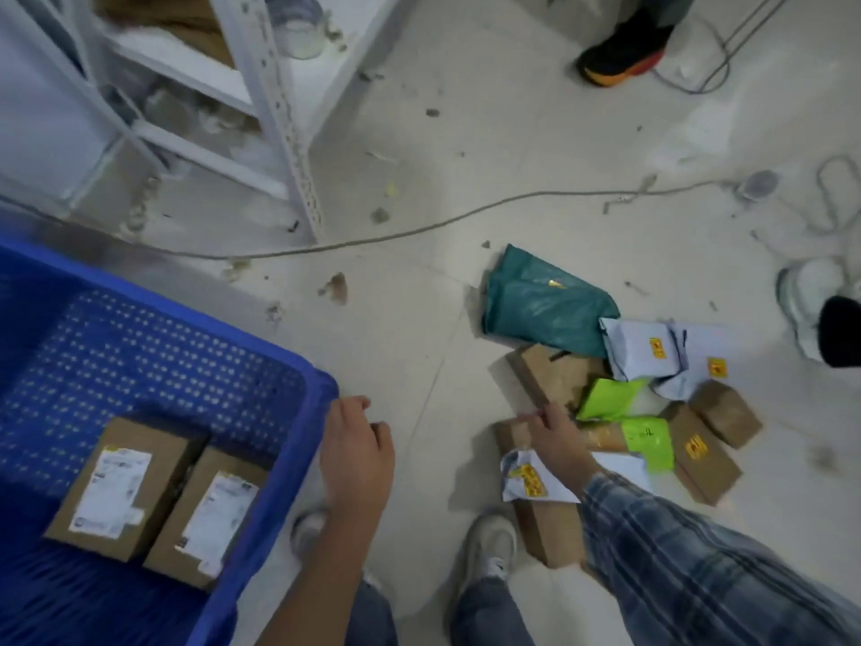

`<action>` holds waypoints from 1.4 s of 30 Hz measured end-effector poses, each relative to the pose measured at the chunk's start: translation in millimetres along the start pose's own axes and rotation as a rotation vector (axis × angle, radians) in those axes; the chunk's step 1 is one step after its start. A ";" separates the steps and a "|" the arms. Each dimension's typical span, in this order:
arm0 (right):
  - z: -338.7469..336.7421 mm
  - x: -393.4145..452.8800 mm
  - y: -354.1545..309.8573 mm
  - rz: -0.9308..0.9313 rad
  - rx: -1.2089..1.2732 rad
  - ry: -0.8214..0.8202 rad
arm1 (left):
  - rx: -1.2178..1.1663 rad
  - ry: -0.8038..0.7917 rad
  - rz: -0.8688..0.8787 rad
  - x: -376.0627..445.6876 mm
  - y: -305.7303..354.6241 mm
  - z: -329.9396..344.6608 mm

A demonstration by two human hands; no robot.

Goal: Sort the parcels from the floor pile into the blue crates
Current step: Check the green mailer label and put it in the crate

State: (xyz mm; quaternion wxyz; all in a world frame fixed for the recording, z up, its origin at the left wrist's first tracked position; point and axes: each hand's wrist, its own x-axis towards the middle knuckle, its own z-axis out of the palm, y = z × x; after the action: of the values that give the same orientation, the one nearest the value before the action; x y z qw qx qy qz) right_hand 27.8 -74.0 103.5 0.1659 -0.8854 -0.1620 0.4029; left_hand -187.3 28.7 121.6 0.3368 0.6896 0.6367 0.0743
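The right hand (556, 435) reaches, fingers loosely spread, for a box (550, 524) in the pile; next comes gripping it, while the left hand (356, 454) hangs half-curled and empty beside the crate (298, 440).

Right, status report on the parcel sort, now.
Left hand empty, beside blue crate. Right hand down on the floor pile, grip unclear. Two boxes crated. Nothing in the way.

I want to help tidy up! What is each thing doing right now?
Crate: open, holds two boxes.
Boxes: lying flat side by side, labels up.
Pile: on the floor, unsorted.
Green bag: crumpled, at the pile's far edge.
Left hand: empty, beside the crate's rim.
Right hand: reaching into the pile; grip unclear.
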 end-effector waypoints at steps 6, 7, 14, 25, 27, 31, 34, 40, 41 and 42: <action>-63.9 8.6 80.9 0.263 0.051 0.018 | 0.253 -0.290 -0.121 -24.2 38.0 44.6; -72.5 9.8 85.9 0.269 0.045 0.005 | 0.281 -0.313 -0.153 -23.3 43.3 47.3; -125.0 42.3 89.7 0.218 0.139 -0.035 | 0.393 -0.380 -0.220 19.7 94.2 55.9; -146.7 157.9 60.5 0.390 0.341 -0.023 | 0.381 -0.696 -0.113 152.3 165.2 131.3; -151.7 176.8 53.8 0.408 0.417 0.016 | 0.403 -0.755 -0.088 175.6 175.9 147.4; -158.9 212.2 34.4 0.589 0.724 0.169 | 0.423 -0.838 -0.054 216.3 197.1 174.5; -150.5 244.0 22.0 0.584 0.722 0.172 | 0.307 -0.887 -0.173 251.8 205.9 199.8; -129.7 311.0 25.5 0.338 0.415 0.140 | 0.062 -0.944 -0.409 287.9 213.8 252.8; -128.2 322.0 28.9 0.321 0.406 0.146 | 0.015 -0.954 -0.444 290.9 213.9 261.9; -127.5 333.2 32.9 0.315 0.389 0.158 | -0.039 -0.958 -0.472 293.8 214.6 270.4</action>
State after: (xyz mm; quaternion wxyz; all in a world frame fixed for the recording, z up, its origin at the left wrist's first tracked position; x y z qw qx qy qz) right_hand 338.2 16.0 -51.1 0.2802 -0.8799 0.0717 0.3770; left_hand 186.4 209.4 -60.4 0.6102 0.4777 0.5480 -0.3149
